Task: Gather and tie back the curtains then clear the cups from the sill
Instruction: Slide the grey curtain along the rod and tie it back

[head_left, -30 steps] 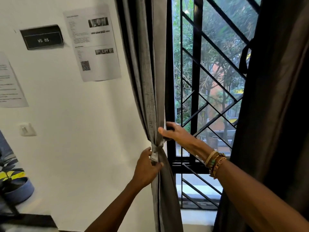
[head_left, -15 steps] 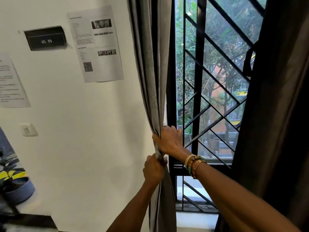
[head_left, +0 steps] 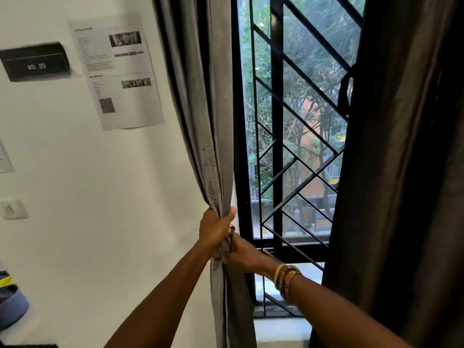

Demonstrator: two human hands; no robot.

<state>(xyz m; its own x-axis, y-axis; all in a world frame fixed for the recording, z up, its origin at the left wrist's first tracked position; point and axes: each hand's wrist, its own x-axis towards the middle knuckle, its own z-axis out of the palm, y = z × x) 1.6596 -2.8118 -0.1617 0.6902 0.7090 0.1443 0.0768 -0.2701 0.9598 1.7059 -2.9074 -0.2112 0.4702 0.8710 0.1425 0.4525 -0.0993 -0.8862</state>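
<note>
Head view: left hand (head_left: 216, 228) clenches the gathered grey curtain (head_left: 200, 121) beside the window grille (head_left: 276, 146). Touching it from below, right hand (head_left: 244, 256) pinches what looks like the tie band (head_left: 224, 248) (knot hidden). Tying back is in hand; next, cinch it, then gather the loose dark curtain (head_left: 401, 172). No cups show on the sill (head_left: 278, 330).

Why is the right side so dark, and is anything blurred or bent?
Head view: daylight behind the black metal window grille backlights the scene, so the dark fabric curtain on the right is almost black; the text on the white printed sheet is blurred beyond reading; the wide lens seems to slant the grey fabric curtain.
</note>
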